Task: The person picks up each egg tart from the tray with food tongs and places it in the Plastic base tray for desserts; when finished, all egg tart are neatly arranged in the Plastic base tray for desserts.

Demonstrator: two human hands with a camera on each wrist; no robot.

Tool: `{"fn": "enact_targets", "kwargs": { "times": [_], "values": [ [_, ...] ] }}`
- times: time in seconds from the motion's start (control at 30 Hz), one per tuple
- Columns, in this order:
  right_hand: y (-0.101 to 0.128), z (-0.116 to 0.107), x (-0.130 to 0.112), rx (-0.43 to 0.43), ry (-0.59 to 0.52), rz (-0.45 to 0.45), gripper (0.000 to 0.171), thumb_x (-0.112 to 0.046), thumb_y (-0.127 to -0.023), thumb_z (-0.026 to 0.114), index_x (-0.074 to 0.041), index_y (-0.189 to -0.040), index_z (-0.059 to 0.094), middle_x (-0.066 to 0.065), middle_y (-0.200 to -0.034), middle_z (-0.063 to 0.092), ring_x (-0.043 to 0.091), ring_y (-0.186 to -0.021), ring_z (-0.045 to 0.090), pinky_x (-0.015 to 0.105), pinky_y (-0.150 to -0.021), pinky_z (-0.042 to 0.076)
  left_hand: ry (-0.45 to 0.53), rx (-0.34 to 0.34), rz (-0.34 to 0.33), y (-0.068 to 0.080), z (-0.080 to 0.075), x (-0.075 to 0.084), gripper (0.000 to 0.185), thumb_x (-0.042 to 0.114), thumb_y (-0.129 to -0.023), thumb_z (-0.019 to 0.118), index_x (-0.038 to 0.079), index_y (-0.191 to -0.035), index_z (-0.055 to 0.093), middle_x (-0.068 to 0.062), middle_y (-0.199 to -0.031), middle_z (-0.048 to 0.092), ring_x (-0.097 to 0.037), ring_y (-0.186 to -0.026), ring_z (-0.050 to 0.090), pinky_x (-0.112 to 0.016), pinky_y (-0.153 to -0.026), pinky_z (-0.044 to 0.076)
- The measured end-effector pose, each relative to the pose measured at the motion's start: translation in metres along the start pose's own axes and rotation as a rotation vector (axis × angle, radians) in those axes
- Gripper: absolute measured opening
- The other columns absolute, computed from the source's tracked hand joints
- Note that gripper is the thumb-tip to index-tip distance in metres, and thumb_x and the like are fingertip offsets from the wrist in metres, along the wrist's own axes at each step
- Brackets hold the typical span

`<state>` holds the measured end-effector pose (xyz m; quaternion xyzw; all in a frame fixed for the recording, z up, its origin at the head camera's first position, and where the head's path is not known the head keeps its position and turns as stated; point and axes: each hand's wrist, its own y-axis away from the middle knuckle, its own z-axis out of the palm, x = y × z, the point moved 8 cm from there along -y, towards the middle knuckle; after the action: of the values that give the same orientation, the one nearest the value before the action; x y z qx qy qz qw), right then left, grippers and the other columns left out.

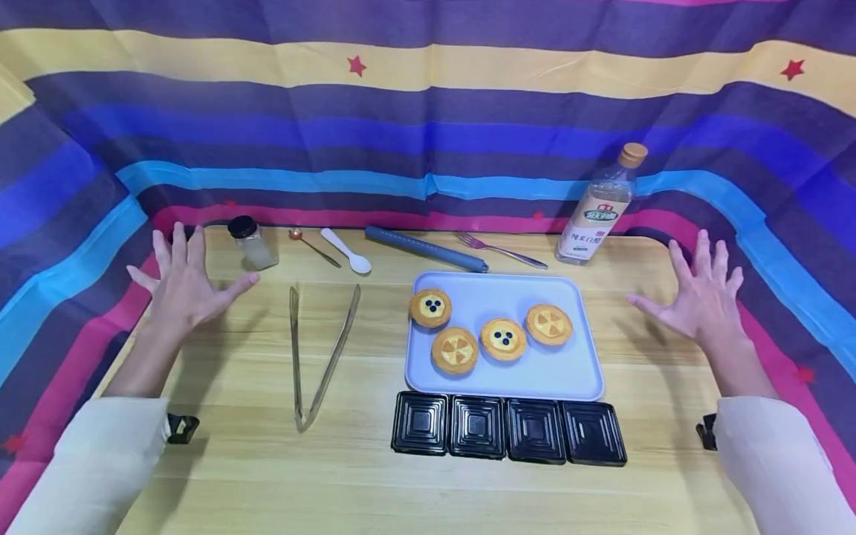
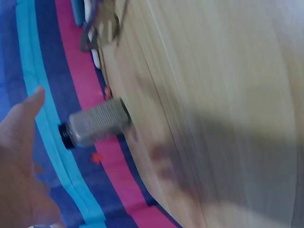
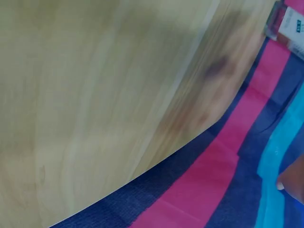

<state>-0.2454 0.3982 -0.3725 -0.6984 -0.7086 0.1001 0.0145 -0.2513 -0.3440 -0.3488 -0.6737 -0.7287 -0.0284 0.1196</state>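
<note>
Hovering over the table [image 1: 221, 461], your left hand [image 1: 180, 286] has its fingers spread and holds nothing; the jar [image 1: 253, 243] stands just at its 1 o'clock, the tongs [image 1: 319, 355] lie at its 4 o'clock. Your right hand [image 1: 695, 297] is likewise splayed and empty; the bottle [image 1: 602, 208] stands at its 10 o'clock, the tray [image 1: 568, 375] of four tarts at its 8 o'clock.

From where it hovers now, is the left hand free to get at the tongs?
Probably yes: the left hand hangs open above the table, and the tongs lie just beside it with only bare wood between.
</note>
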Motion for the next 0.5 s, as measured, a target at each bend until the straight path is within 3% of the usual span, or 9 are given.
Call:
{"fn": "enact_targets", "kwargs": {
  "times": [0.2,0.33,0.5],
  "values": [
    [0.012,0.002,-0.015,-0.047,-0.115,-0.004,0.104,-0.060,-0.079,0.062,-0.014,-0.154,0.007,0.015,-0.158,-0.017,0.052,-0.141,-0.003,0.080,-0.101,0.014,0.035,0.013,-0.007,0.020,0.001,0.016,0.112,0.071,-0.080,0.051,0.002,-0.151,0.000,-0.020,-0.157,-0.015,-0.044,-0.142,-0.019,-0.088,-0.090,-0.001],
    [0.021,0.006,-0.028,-0.078,-0.175,-0.011,0.098,-0.056,-0.080,0.063,-0.008,-0.152,0.016,0.027,-0.157,0.002,0.060,-0.134,0.016,0.078,-0.096,0.024,0.088,0.006,-0.007,0.037,0.007,0.031,0.111,0.067,-0.081,0.055,-0.001,-0.151,0.001,-0.025,-0.156,-0.010,-0.048,-0.143,-0.007,-0.084,-0.097,0.007],
    [0.035,0.012,-0.046,-0.129,-0.236,-0.045,0.089,-0.051,-0.083,0.063,-0.001,-0.147,0.028,0.036,-0.145,0.027,0.056,-0.125,0.034,0.073,-0.094,0.031,0.223,-0.035,-0.029,0.058,0.021,0.052,0.115,0.063,-0.082,0.059,-0.010,-0.147,-0.001,-0.037,-0.152,0.001,-0.057,-0.137,0.011,-0.073,-0.106,0.019]
  ]
}}
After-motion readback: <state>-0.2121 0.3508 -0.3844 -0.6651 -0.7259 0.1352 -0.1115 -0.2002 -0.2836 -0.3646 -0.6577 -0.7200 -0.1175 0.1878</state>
